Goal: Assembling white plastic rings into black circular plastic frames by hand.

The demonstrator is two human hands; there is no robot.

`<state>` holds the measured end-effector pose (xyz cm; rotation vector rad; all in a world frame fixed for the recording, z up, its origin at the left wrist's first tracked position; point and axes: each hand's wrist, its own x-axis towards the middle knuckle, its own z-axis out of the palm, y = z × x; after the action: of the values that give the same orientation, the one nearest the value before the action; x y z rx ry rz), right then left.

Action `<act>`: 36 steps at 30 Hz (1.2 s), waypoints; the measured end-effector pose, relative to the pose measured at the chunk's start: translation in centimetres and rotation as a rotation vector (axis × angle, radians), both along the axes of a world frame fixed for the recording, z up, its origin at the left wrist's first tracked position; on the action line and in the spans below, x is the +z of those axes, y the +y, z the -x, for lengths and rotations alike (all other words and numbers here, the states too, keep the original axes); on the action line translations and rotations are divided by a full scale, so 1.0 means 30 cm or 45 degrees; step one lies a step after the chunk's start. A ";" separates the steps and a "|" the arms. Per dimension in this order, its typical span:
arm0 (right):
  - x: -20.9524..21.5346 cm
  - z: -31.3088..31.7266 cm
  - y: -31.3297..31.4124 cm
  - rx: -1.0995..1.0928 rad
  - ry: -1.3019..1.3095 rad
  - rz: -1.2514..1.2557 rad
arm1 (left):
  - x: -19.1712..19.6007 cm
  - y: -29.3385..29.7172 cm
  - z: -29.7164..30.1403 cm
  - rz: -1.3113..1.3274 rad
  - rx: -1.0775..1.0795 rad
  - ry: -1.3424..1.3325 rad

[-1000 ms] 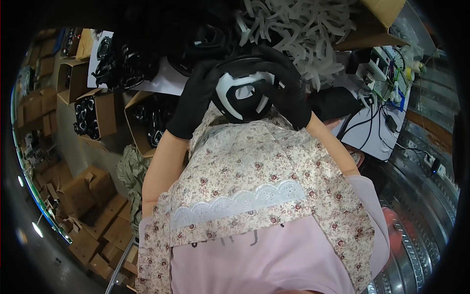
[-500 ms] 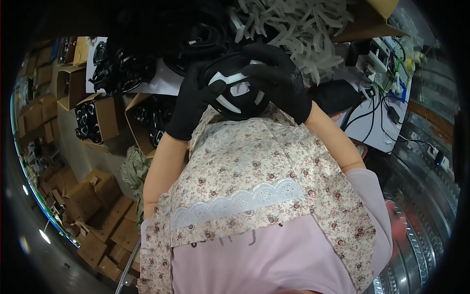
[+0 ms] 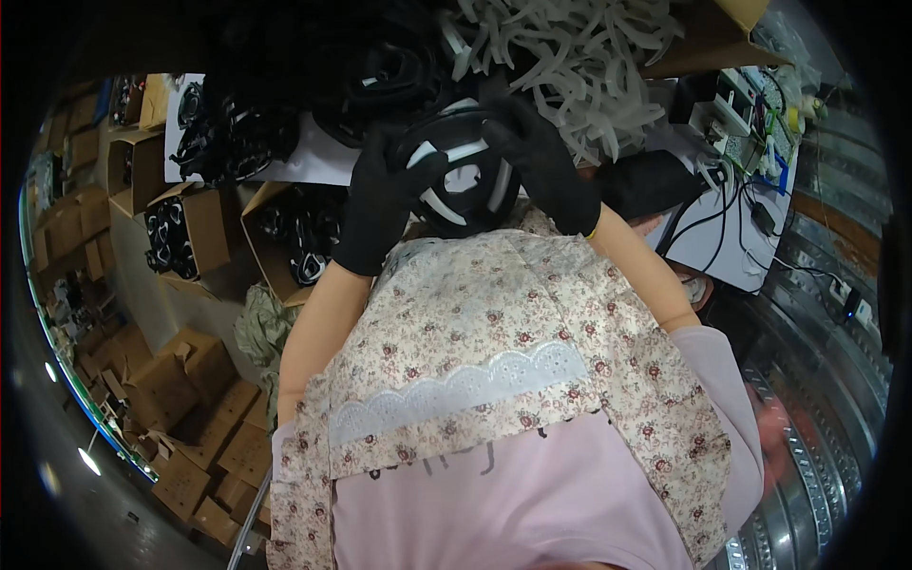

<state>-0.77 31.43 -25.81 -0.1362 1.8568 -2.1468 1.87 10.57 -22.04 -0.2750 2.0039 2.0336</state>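
A round black shell with white strips across it and an opening near its middle sits close to my apron, tilted toward me. From its left side my left hand, in a black glove, grips the rim, with the thumb lying over the white strip. On the opposite side my right hand, gloved the same way, holds the shell's upper right edge, its fingers bent in over a white strip. Dark gloves against the dark shell partly hide the fingertips. Beyond the hands lies a heap of curved, whitish translucent strips.
Black parts pile up on the white table, to the left and behind. Open cartons of black-and-white parts stand lower left, with stacked brown boxes past them. To the right are a dark pouch, cables and a green circuit board.
My right hand has drawn back from across the shell's front to its right edge, its fingers now bent in. The left hand and the shell stay in nearly the same place.
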 end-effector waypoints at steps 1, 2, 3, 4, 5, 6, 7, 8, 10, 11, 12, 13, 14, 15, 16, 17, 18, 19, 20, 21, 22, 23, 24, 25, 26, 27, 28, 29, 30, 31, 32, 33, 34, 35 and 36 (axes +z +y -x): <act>-0.014 0.003 0.000 -0.003 -0.003 0.000 | -0.006 0.002 -0.003 0.105 -0.017 0.075; -0.032 0.014 0.000 -0.042 0.014 -0.001 | -0.005 0.006 0.004 0.106 -0.020 0.072; -0.041 0.012 0.000 -0.078 0.028 -0.002 | -0.001 0.010 0.012 0.197 -0.017 0.043; -0.045 0.003 0.002 -0.079 0.023 -0.002 | -0.001 0.013 0.018 0.289 -0.015 0.014; -0.047 -0.006 0.005 -0.080 -0.009 0.036 | -0.016 0.012 0.015 0.265 -0.010 0.047; -0.049 -0.002 0.009 -0.077 -0.035 0.073 | -0.013 0.015 0.019 0.265 -0.008 0.049; -0.048 0.001 0.013 -0.075 -0.032 0.073 | -0.006 0.019 0.023 0.206 -0.029 0.091; -0.045 0.000 0.018 -0.074 -0.028 0.064 | -0.003 0.022 0.026 0.147 -0.049 0.134; -0.042 -0.007 0.019 -0.067 -0.027 0.059 | -0.021 -0.002 0.037 0.382 -0.161 0.302; -0.041 -0.008 0.018 -0.036 -0.074 0.118 | -0.026 -0.019 0.040 0.615 -0.275 0.470; -0.040 -0.008 0.019 -0.008 -0.121 0.178 | -0.012 -0.030 0.041 0.618 -0.275 0.470; -0.030 -0.007 0.023 -0.007 -0.120 0.180 | 0.013 -0.039 0.044 0.589 -0.367 0.364; -0.010 -0.005 0.031 0.096 -0.190 0.173 | 0.040 -0.047 0.047 0.559 -0.458 0.257; 0.008 0.000 0.035 0.199 -0.257 0.166 | 0.066 -0.055 0.055 0.562 -0.457 0.259; 0.020 0.003 0.037 0.200 -0.255 0.168 | 0.091 -0.062 0.063 0.548 -0.532 0.157; 0.031 0.007 0.038 0.239 -0.281 0.187 | 0.104 -0.066 0.066 0.533 -0.607 0.054; 0.042 0.008 0.042 0.278 -0.308 0.204 | 0.104 -0.065 0.061 0.534 -0.608 0.055; 0.051 0.009 0.044 0.277 -0.307 0.205 | 0.101 -0.065 0.056 0.473 -0.571 0.048; 0.059 0.010 0.047 0.275 -0.300 0.197 | 0.097 -0.064 0.052 0.411 -0.535 0.041; 0.064 0.008 0.047 0.270 -0.290 0.190 | 0.097 -0.064 0.051 0.412 -0.537 0.044; 0.066 0.004 0.044 0.268 -0.287 0.190 | 0.096 -0.063 0.052 0.393 -0.496 0.034; 0.067 -0.001 0.036 0.224 -0.244 0.159 | 0.094 -0.063 0.052 0.373 -0.455 0.024; 0.067 -0.004 0.031 0.184 -0.203 0.128 | 0.093 -0.063 0.054 0.375 -0.452 0.025; 0.063 -0.006 0.029 0.187 -0.202 0.129 | 0.090 -0.064 0.058 0.448 -0.454 0.101; 0.054 -0.008 0.027 0.155 -0.128 0.047 | 0.087 -0.063 0.058 0.521 -0.456 0.177; 0.042 -0.008 0.026 0.122 -0.053 -0.034 | 0.081 -0.056 0.056 0.523 -0.454 0.180; 0.015 -0.006 0.023 0.122 -0.045 -0.032 | 0.069 -0.042 0.055 0.415 -0.378 0.204; -0.019 -0.006 0.022 0.021 -0.043 0.009 | 0.056 -0.026 0.055 0.306 -0.302 0.228; -0.040 -0.008 0.016 -0.073 -0.046 0.050 | 0.039 -0.009 0.046 0.308 -0.295 0.230; -0.033 -0.002 0.008 -0.074 -0.036 0.050 | 0.020 0.013 0.050 0.062 -0.124 0.230; -0.022 -0.003 -0.004 -0.224 -0.205 0.298 | -0.009 0.020 0.052 -0.185 0.045 0.229; -0.013 -0.002 -0.011 -0.365 -0.377 0.549 | -0.096 -0.020 0.025 -0.213 0.032 0.000; -0.018 0.000 -0.007 -0.370 -0.371 0.546 | -0.112 -0.026 0.015 -0.217 0.026 0.004; -0.031 -0.001 -0.002 -0.291 -0.230 0.271 | -0.117 -0.030 -0.001 -0.222 0.064 -0.081; -0.041 -0.010 0.002 -0.205 -0.095 -0.002 | -0.115 -0.036 -0.016 -0.223 0.108 -0.170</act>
<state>-0.48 31.49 -27.03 0.0962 1.8849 -2.2222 2.35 9.51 -25.48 -0.4524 1.7510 2.1638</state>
